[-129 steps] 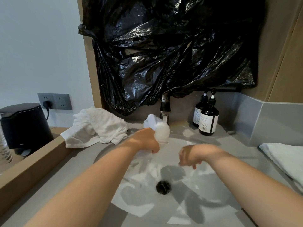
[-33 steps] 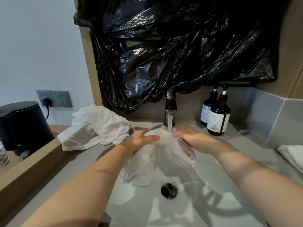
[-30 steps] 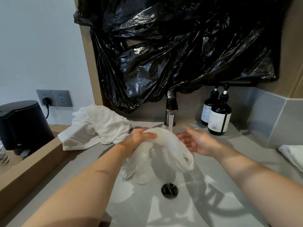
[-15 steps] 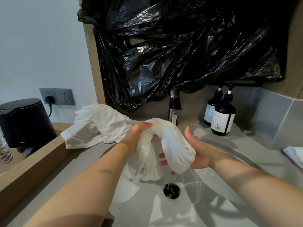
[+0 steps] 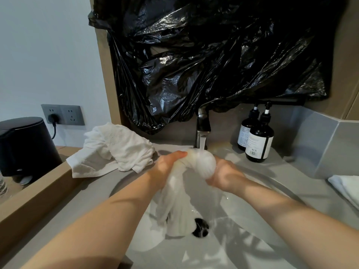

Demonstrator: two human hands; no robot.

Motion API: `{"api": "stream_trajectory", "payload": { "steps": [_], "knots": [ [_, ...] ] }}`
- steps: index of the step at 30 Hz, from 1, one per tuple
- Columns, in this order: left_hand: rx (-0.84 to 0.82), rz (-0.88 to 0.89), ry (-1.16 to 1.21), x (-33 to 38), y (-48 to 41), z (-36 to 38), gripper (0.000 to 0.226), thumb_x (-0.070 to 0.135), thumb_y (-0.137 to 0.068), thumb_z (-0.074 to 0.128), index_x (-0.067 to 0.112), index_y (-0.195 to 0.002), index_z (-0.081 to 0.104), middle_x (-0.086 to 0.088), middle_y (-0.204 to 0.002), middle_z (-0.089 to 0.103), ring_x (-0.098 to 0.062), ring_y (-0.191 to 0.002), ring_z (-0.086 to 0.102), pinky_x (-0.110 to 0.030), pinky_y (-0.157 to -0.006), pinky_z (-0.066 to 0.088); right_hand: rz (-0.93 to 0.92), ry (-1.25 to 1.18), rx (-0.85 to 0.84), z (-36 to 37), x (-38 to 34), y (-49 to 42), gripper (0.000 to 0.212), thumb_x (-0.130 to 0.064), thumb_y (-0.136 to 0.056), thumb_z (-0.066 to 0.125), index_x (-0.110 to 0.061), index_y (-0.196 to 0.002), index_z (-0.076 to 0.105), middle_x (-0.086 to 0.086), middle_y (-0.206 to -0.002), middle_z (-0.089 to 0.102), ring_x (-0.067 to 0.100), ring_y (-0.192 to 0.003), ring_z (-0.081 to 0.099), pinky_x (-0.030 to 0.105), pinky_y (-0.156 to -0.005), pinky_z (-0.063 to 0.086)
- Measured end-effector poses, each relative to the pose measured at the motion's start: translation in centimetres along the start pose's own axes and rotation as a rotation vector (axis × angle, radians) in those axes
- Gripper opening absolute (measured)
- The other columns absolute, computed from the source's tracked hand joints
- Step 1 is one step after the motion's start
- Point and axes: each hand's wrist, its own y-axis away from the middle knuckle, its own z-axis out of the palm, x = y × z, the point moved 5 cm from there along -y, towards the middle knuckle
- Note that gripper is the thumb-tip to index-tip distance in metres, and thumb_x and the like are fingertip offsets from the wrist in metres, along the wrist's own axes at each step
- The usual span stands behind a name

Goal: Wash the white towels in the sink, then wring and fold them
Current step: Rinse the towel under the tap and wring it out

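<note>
A wet white towel (image 5: 204,164) is bunched under the running faucet (image 5: 203,129), over the sink basin (image 5: 252,226). My left hand (image 5: 165,167) grips its left side and my right hand (image 5: 225,175) grips the rounded right end. The towel's loose tail hangs down toward the drain (image 5: 201,227). Water streams onto the bunch between my hands. A second crumpled white towel (image 5: 114,150) lies on the counter at the left. Part of a folded white towel (image 5: 345,188) shows at the right edge.
Two dark pump bottles (image 5: 258,140) stand right of the faucet. A black plastic sheet (image 5: 213,61) covers the wall above. A black bin (image 5: 25,146) and a wall socket with a plug (image 5: 62,115) are at the left, behind a wooden ledge (image 5: 38,193).
My right hand has closed round the towel's right end, where it was an open palm beneath it. The bunch moved back under the faucet's stream and the tail dropped lower.
</note>
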Motion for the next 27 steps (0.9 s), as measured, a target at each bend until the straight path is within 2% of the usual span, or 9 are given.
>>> {"api": "stream_trajectory", "payload": {
  "steps": [2, 4, 6, 11, 16, 19, 22, 25, 27],
  "knots": [
    [-0.039, -0.024, 0.010, -0.2, -0.2, 0.2, 0.034, 0.028, -0.090, 0.061, -0.004, -0.101, 0.067, -0.020, -0.083, 0.070, -0.027, -0.069, 0.068, -0.031, -0.067, 0.055, -0.040, 0.103, 0.071, -0.7, -0.2, 0.2, 0.045, -0.030, -0.078, 0.060, -0.034, -0.122, 0.048, -0.002, -0.098, 0.065, 0.024, -0.086, 0.062, 0.029, -0.070, 0.050],
    [-0.047, -0.045, 0.020, -0.2, -0.1, 0.3, 0.029, 0.025, -0.096, 0.053, 0.000, -0.089, 0.064, -0.010, -0.058, 0.064, -0.018, -0.045, 0.061, -0.021, -0.046, 0.047, -0.104, 0.184, 0.143, -1.1, -0.6, 0.2, 0.043, -0.029, -0.081, 0.056, -0.032, -0.123, 0.048, 0.001, -0.100, 0.066, 0.027, -0.090, 0.062, 0.028, -0.069, 0.047],
    [-0.032, -0.070, 0.020, -0.2, 0.0, 0.4, 0.027, 0.026, -0.096, 0.055, 0.001, -0.086, 0.062, -0.008, -0.049, 0.060, -0.017, -0.037, 0.056, -0.018, -0.038, 0.042, -0.137, 0.242, 0.179, -1.2, -0.6, 0.3, 0.041, -0.026, -0.081, 0.056, -0.030, -0.122, 0.049, 0.002, -0.100, 0.067, 0.027, -0.093, 0.062, 0.028, -0.067, 0.043],
    [-0.027, -0.198, -0.053, -1.0, -0.1, 0.3, 0.027, 0.031, -0.094, 0.058, 0.004, -0.093, 0.063, -0.009, -0.049, 0.057, -0.018, -0.037, 0.051, -0.020, -0.039, 0.041, -0.198, 0.410, 0.238, -1.6, -0.4, 0.5, 0.040, -0.020, -0.082, 0.056, -0.023, -0.121, 0.049, 0.004, -0.103, 0.065, 0.029, -0.099, 0.062, 0.027, -0.068, 0.037],
    [-0.030, -0.200, -0.003, -1.6, -0.4, 0.2, 0.032, 0.034, -0.091, 0.062, 0.003, -0.097, 0.065, -0.010, -0.058, 0.063, -0.020, -0.044, 0.057, -0.026, -0.047, 0.044, -0.196, 0.393, 0.248, -0.8, -0.3, 0.2, 0.037, -0.024, -0.085, 0.056, -0.019, -0.120, 0.045, 0.005, -0.107, 0.062, 0.030, -0.099, 0.062, 0.031, -0.071, 0.042],
    [-0.010, -0.127, 0.056, -1.3, -0.6, 0.2, 0.036, 0.033, -0.091, 0.062, 0.000, -0.104, 0.066, -0.013, -0.071, 0.070, -0.023, -0.057, 0.065, -0.029, -0.057, 0.051, -0.148, 0.231, 0.231, -0.2, -0.3, 0.1, 0.037, -0.030, -0.084, 0.058, -0.020, -0.117, 0.044, 0.004, -0.107, 0.059, 0.029, -0.098, 0.061, 0.030, -0.067, 0.035],
    [0.045, 0.001, 0.104, -0.3, -0.7, -0.3, 0.029, 0.029, -0.093, 0.060, 0.002, -0.102, 0.068, -0.012, -0.076, 0.071, -0.023, -0.067, 0.066, -0.031, -0.063, 0.051, -0.036, -0.049, 0.151, 0.5, 0.1, -0.5, 0.045, -0.039, -0.077, 0.068, -0.023, -0.113, 0.048, 0.000, -0.103, 0.061, 0.025, -0.095, 0.060, 0.029, -0.071, 0.043],
    [0.034, 0.050, 0.151, 0.1, -0.5, -0.6, 0.040, 0.032, -0.090, 0.060, -0.002, -0.110, 0.066, -0.018, -0.090, 0.071, -0.029, -0.083, 0.065, -0.037, -0.078, 0.050, 0.011, -0.509, -0.067, 2.4, 0.7, -0.9, 0.056, -0.035, -0.077, 0.078, -0.020, -0.125, 0.052, 0.001, -0.112, 0.064, 0.022, -0.105, 0.062, 0.036, -0.081, 0.056],
    [0.038, 0.073, 0.180, 0.2, -0.5, -1.1, 0.060, 0.039, -0.080, 0.068, -0.007, -0.118, 0.063, -0.030, -0.111, 0.065, -0.038, -0.098, 0.062, -0.048, -0.094, 0.048, 0.093, -0.720, -0.226, 3.2, 1.0, -0.5, 0.060, -0.029, -0.080, 0.078, -0.019, -0.131, 0.049, 0.005, -0.119, 0.063, 0.023, -0.107, 0.063, 0.039, -0.078, 0.059]
  ]
}}
